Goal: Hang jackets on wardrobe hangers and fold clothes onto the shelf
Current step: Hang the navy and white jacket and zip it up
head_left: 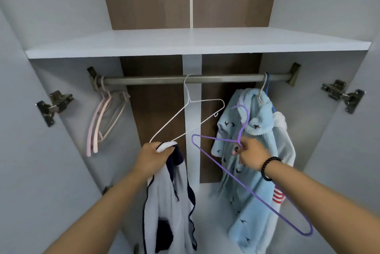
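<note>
A: Head view: open wardrobe, white shelf (197,44) across upper frame, metal rail (164,80) beneath.

B: Contents?

A: Pink hangers (102,118) left, count unclear; one white hanger (186,118) centre; one blue fleece jacket (257,151) hanging right. Left hand (153,156) grasps white-navy jacket (168,202), lower centre; right hand (251,155) pinches purple hanger (246,183).

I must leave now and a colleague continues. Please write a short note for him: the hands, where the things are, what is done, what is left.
Left hand grips the white-and-navy jacket, not yet on a hanger.
Right hand pinches the purple hanger, off the rail.
White hanger hangs bare mid-rail; pink hangers at its left end.
Done: light blue garment hangs at the right.
Left: hang the jacket; shelf holds no folded clothes.
</note>
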